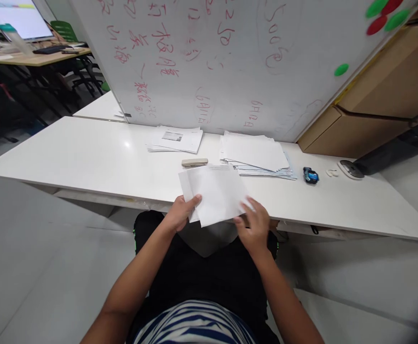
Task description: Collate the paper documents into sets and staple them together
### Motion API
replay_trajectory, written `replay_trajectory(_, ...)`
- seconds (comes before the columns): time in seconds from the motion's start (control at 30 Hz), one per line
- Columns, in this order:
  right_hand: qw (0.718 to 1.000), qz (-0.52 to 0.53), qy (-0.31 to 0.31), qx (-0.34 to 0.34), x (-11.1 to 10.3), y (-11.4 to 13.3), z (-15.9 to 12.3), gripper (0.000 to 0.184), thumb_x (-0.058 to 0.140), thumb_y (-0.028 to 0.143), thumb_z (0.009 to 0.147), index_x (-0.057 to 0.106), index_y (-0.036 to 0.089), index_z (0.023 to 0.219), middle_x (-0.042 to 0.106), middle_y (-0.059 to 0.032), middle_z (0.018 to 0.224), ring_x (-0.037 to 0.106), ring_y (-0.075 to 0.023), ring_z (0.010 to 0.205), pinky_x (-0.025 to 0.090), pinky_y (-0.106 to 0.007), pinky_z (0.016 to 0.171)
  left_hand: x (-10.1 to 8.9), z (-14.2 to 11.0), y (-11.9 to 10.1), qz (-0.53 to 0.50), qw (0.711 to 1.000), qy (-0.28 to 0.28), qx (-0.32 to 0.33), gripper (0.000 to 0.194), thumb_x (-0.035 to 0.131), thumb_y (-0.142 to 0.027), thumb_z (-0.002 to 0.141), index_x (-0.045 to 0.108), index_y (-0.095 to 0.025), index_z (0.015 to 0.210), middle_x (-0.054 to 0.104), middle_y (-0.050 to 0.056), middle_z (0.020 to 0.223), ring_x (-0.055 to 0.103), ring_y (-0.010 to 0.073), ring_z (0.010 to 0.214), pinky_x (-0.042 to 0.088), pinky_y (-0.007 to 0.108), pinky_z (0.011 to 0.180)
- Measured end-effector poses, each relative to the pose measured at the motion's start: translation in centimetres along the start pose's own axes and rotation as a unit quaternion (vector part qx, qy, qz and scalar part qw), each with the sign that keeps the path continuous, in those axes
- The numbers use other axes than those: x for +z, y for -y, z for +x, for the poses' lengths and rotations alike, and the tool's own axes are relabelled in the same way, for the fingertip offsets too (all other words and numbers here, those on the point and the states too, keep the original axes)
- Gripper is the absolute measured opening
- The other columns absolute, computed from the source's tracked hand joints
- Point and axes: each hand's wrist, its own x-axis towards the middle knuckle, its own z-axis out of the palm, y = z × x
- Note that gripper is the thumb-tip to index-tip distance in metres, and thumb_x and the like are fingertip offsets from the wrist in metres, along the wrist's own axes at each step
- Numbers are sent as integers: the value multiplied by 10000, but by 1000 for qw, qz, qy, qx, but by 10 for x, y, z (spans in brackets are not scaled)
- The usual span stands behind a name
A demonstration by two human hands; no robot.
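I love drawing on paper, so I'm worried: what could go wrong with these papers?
The held papers are offset and pinched at one side by the left hand, so they might slip apart. Their far edge looks near the stapler and might bump it. The uneven pile could slide if nudged.

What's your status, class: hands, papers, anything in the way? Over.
Left hand gripping paper sheets, thumb on top. Right hand at their right edge, blurred, contact unclear. Sheets above desk front edge; stapler just beyond, nothing visibly blocking.
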Motion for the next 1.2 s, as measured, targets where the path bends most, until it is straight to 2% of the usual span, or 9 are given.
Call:
replay_trajectory(0.07,970,87,-90,208,-11,-1,-14,402,605,430,851,577,218,1191,593,-126,1242,549,-272,1178,423,-487,1008,0,-10,3,-4,1000,9,-7,482,794,-415,703,684,-105,1056,731,129,1039,689,263,951,530,381,899)
replay_trajectory(0.17,881,247,-72,398,-23,2,-28,539,675,441,793,501,228,1257,572,-107,1243,587,-224,1101,466,-420,965,0,-22,6,9,999,36,-30,523,809,-407,686,672,-118,1100,721,133,1080,679,280,991,535,410,904)
replay_trajectory(0.27,835,294,-56,461,-27,4,-32,723,786,425,677,455,266,1299,498,-94,1335,590,-189,1072,489,-348,932,-1,-27,8,54,997,31,-44,503,816,-413,673,684,-106,1049,719,148,1072,681,290,981,550,416,870)
replay_trajectory(0.33,802,319,-40,503,-30,3,-33,761,820,426,630,470,270,1288,551,-76,1269,613,-176,1008,518,-311,873,-2,-29,9,90,995,17,-50,494,813,-430,670,688,-104,1019,720,153,1059,685,292,962,560,410,841)
replay_trajectory(0.5,699,432,108,560,-41,-3,-33,526,843,421,605,643,220,1049,719,-40,934,674,-188,814,559,-296,730,-6,-30,11,156,986,3,-61,483,797,-472,672,698,-118,985,729,140,1017,690,297,918,567,397,774)
replay_trajectory(0.6,690,434,97,571,-49,-7,-31,416,854,400,597,685,196,917,741,-46,884,685,-186,755,566,-299,705,-10,-30,13,157,987,-10,-36,480,771,-496,698,692,-131,1000,726,123,1032,685,275,924,552,370,780)
replay_trajectory(0.73,696,414,73,583,-54,-14,-31,424,838,404,624,694,192,961,749,-51,859,692,-192,704,578,-301,637,-17,-30,17,96,994,3,-43,520,661,-572,778,681,-133,1055,733,108,1004,686,247,898,529,360,800)
replay_trajectory(1.03,728,365,32,579,-54,-21,-36,460,840,421,618,715,168,981,751,-44,829,688,-181,676,580,-276,611,-19,-28,18,27,995,68,-66,436,752,-459,740,706,-137,1030,743,111,997,697,237,887,524,375,853)
replay_trajectory(1.2,721,386,-13,575,-61,-31,-46,456,840,394,623,710,189,1010,753,-46,901,695,-190,717,593,-305,634,-9,-24,-7,55,997,31,-49,440,767,-479,712,701,-120,957,746,120,931,697,262,876,543,395,813)
